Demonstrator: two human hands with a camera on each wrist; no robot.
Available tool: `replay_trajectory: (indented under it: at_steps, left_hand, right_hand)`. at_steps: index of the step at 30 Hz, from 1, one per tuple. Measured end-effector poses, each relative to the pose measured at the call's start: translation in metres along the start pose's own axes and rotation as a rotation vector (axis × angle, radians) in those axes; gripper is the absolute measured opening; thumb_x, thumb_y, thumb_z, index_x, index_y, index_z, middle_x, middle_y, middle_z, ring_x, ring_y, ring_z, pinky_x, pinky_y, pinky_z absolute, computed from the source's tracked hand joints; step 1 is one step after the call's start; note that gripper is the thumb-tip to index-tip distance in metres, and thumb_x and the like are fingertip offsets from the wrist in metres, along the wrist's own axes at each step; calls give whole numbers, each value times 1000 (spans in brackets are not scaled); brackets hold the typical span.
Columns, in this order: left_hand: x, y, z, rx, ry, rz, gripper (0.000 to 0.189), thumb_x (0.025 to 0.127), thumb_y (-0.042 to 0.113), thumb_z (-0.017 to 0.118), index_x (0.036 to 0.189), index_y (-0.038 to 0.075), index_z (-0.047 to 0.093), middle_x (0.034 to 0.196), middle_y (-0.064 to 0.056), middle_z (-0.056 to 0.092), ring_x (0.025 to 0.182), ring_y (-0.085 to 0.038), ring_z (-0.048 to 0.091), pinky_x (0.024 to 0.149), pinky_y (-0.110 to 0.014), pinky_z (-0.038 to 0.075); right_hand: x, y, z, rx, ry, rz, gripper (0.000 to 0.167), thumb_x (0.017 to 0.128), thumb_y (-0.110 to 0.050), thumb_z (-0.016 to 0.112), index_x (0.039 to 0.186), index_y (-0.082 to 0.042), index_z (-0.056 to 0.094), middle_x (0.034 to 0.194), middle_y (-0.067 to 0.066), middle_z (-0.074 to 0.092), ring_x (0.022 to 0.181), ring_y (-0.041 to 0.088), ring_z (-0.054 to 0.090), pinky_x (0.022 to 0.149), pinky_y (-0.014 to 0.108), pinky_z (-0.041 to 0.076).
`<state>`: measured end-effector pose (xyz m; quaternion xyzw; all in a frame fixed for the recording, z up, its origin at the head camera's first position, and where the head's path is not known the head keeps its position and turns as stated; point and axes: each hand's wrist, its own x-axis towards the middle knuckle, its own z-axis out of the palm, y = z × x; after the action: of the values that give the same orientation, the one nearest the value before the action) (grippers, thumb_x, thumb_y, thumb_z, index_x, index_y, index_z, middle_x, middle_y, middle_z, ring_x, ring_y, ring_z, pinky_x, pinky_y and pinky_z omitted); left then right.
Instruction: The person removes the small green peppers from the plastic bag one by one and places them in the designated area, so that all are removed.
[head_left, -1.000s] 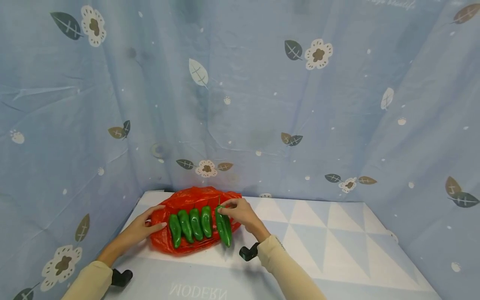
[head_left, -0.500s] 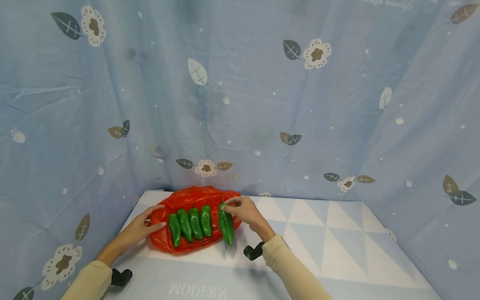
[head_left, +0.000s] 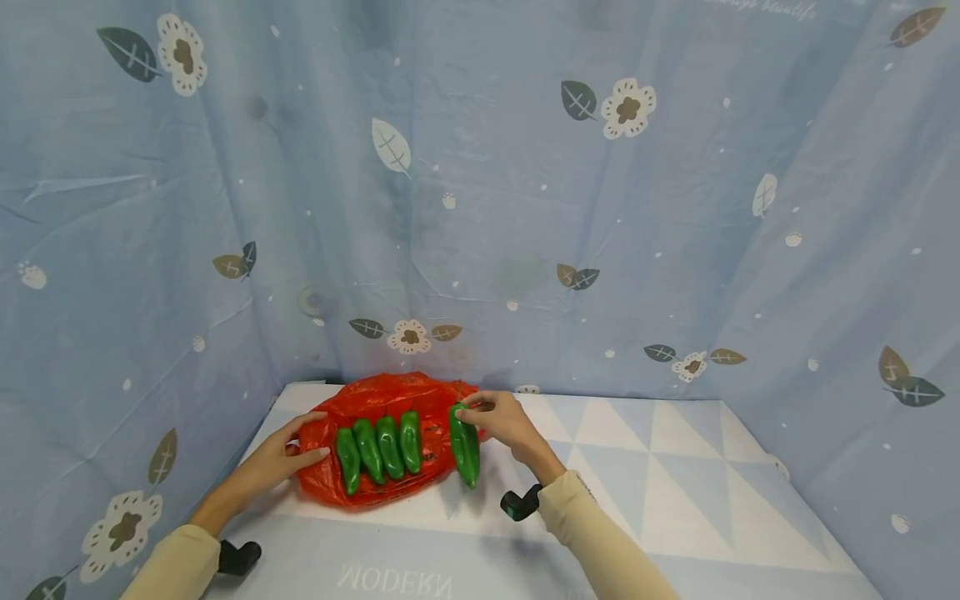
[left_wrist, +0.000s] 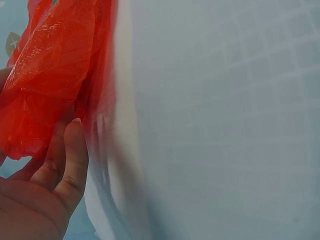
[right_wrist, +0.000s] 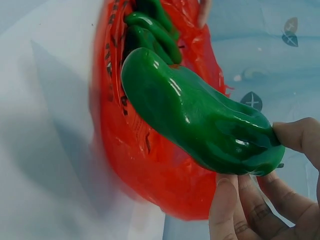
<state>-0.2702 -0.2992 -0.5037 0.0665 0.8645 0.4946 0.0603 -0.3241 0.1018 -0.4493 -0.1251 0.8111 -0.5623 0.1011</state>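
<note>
Long and glossy, a green pepper is pinched near its stem end by my right hand, its tip pointing down toward me. The right wrist view shows that pepper between thumb and fingers, over the right end of a crumpled red plastic bag. Several more green peppers lie side by side in the bag. My left hand grips the bag's left edge. In the left wrist view, its fingers curl at the red plastic, partly hidden behind it.
The bag lies at the back left of a white and pale blue table with triangle patterns. A blue floral curtain closes off the back and sides. A black wrist mount sits at the left cuff, and another black mount at the right.
My right hand has moved right with the pinched pepper, away from the row of peppers. My left hand stays at the bag's left edge.
</note>
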Motion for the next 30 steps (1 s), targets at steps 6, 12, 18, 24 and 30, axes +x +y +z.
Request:
replay_trajectory:
  at_steps: [6, 12, 18, 24, 30]
  left_hand:
    - [-1, 0, 1, -9, -9, 11, 76, 96, 33, 75, 157, 11, 36, 150, -29, 42, 113, -34, 61, 88, -40, 58]
    - [-2, 0, 1, -21, -13, 3, 76, 95, 31, 76, 157, 12, 36, 147, -28, 45, 108, -30, 61, 84, -34, 56]
    - [-3, -1, 1, -21, -16, 11, 75, 95, 31, 76, 157, 12, 37, 147, -28, 45, 108, -30, 61, 83, -34, 55]
    - [-3, -2, 1, -17, -14, -4, 76, 95, 34, 75, 157, 14, 36, 150, -27, 43, 111, -31, 60, 85, -34, 55]
    - [-4, -2, 0, -15, -11, -12, 75, 96, 35, 74, 157, 15, 36, 150, -26, 43, 112, -32, 60, 87, -37, 56]
  right_hand:
    - [-5, 1, -8, -13, 11, -22, 37, 91, -34, 79, 117, -9, 73, 100, 6, 73, 81, 21, 65, 68, 44, 61]
    - [-10, 6, -18, -25, 22, -20, 35, 92, -34, 79, 116, -11, 73, 98, 4, 74, 83, 21, 66, 72, 51, 60]
    - [-14, 12, -27, -34, 50, -21, 34, 92, -33, 78, 116, -10, 74, 97, 4, 74, 82, 22, 66, 78, 61, 58]
    - [-18, 19, -36, -40, 80, -9, 34, 92, -32, 79, 116, -9, 74, 95, 5, 72, 80, 21, 64, 73, 53, 60]
    - [-21, 29, -45, -31, 100, 2, 35, 91, -32, 80, 116, -8, 74, 95, 5, 71, 80, 21, 63, 72, 52, 59]
